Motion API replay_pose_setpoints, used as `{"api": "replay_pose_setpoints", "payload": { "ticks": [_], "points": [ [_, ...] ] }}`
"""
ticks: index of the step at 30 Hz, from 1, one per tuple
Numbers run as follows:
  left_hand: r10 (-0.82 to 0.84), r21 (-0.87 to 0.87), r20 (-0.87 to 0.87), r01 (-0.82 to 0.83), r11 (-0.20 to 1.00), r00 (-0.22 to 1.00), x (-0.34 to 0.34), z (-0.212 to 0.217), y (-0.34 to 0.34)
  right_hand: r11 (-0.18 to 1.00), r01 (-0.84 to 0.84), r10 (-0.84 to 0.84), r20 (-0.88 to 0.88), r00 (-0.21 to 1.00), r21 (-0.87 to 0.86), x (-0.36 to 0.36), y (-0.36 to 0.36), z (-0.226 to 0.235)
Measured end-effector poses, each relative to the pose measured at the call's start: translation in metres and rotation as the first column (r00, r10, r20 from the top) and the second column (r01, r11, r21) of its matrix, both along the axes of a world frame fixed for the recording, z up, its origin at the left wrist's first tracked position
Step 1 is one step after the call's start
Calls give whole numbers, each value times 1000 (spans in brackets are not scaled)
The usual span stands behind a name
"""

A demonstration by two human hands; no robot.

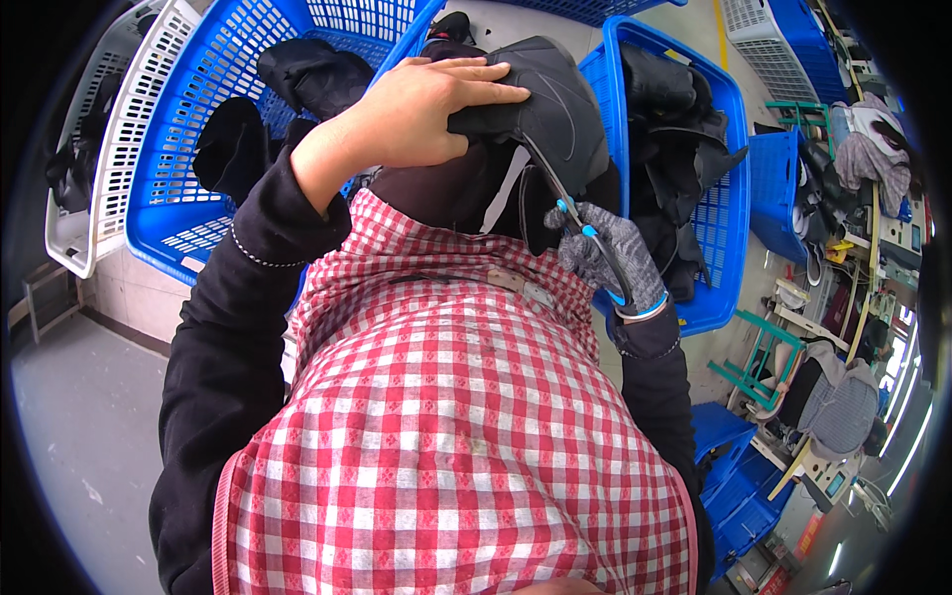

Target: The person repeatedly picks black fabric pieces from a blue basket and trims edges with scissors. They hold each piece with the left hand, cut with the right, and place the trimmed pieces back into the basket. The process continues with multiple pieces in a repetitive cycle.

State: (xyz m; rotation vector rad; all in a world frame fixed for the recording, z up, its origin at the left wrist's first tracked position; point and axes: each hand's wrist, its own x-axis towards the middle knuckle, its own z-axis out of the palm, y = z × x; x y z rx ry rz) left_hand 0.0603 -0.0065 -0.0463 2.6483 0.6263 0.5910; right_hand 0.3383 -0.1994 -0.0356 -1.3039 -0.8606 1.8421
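Trimming appeared to be the step in hand: a dark shoe upper was held up in front of the chest and a pair of small scissors was set against its lower edge.

Left side: a white crate was noted at the far left, with a blue crate beside it holding more dark pieces. No label or sign was made out on either crate.

Centre: the left hand, bare, was laid flat over the shoe upper, fingers spread and pressed on the fabric, thumb tucked under; the piece was pinned rather than clenched. A red-and-white checked apron filled the lower field.

Right side: the right hand, in a grey knitted glove, was closed around the blue-handled scissors. Whether the blades were parted could not be told. A second blue crate with dark pieces stood behind it; further right, workbenches were seen, with small coloured tags too blurred to describe.

Judgement: the next cut would call for the blades to be kept along the edge while the left hand held the fabric taut and clear of them.
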Motion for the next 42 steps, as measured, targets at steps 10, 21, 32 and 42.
{"api": "replay_pose_setpoints", "payload": {
  "ticks": [10, 21, 32, 42],
  "points": [
    [61, 2, -47, -61, 998, 997, 5, -2, -8, 980, -61, -8, 346, 938, 188, -17, 2, 17],
    [211, 51, -36, -209, 977, 977, 16, -11, -21, 869, -434, 6, 874, 487, 236, -18, 4, 37],
    [22, -212, 149, 10, 977, 989, -5, -9, -9, 963, -270, 263, 251, 932, -6, -3, 22, 30],
    [28, -90, 142, -15, 996, 990, -1, -9, -12, 983, -115, 121, 32, 992, -143, -14, 19, 26]
  ]
}}
